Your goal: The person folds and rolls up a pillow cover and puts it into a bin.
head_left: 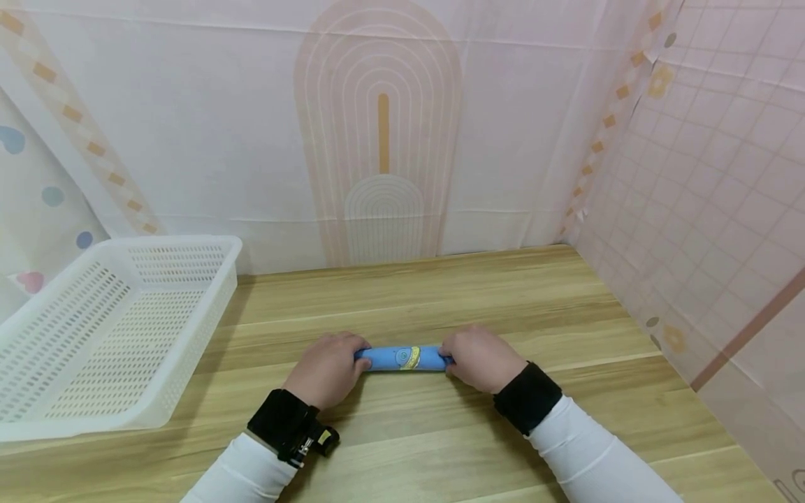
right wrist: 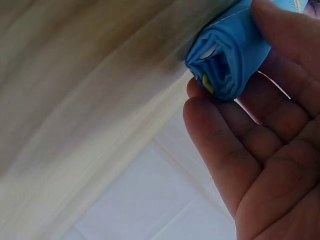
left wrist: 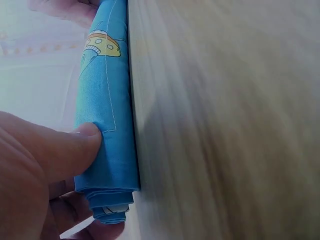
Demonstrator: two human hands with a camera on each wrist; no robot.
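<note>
A rolled-up blue cloth (head_left: 383, 358) with a stitched edge and a yellow cartoon print lies crosswise on the wooden table. My left hand (head_left: 328, 369) grips its left end, the thumb (left wrist: 80, 147) on the near side and the other fingers curled behind and under. At the opposite end, my right hand (head_left: 481, 358) holds the roll between thumb and fingers. Layers of the spiral show at the end of the blue cloth (right wrist: 227, 65) in the right wrist view. In the left wrist view, the folded layers of the blue cloth (left wrist: 107, 165) stick out past the thumb.
A white perforated plastic basket (head_left: 147, 409) stands at the left of the wooden table (head_left: 402, 426). Behind the table hangs a pale printed sheet (head_left: 534, 140), and a grid-patterned one (head_left: 711, 209) rises along the right side. Black straps (head_left: 527, 397) circle both wrists.
</note>
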